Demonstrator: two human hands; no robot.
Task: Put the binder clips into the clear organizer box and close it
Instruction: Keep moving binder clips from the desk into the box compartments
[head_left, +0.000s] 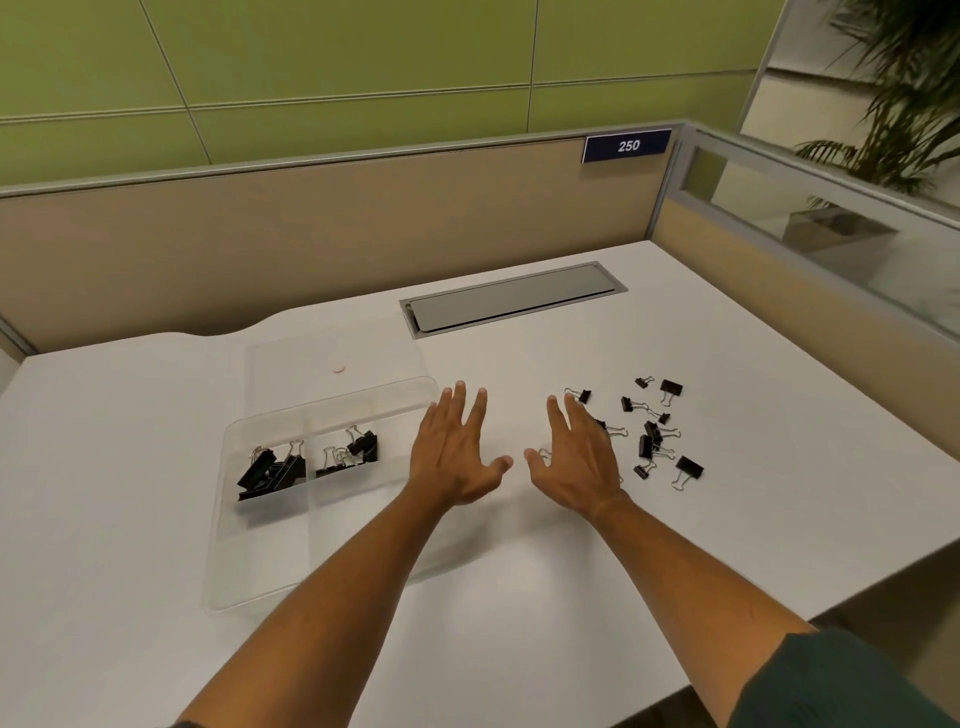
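A clear organizer box (244, 566) lies open on the white desk at the left, its lid (332, 358) tipped back behind it. Black binder clips (306, 462) fill two of its rear compartments. Several loose binder clips (652, 431) are scattered on the desk at the right. My left hand (454, 452) hovers flat with spread fingers just right of the box, holding nothing. My right hand (574, 457) is spread the same way at the left edge of the loose pile, covering a few clips.
A grey cable hatch (511, 301) is set into the desk (519, 571) behind the hands. Beige partition walls close the back and right sides, with a "250" sign (627, 145). The desk's front edge cuts diagonally at the lower right.
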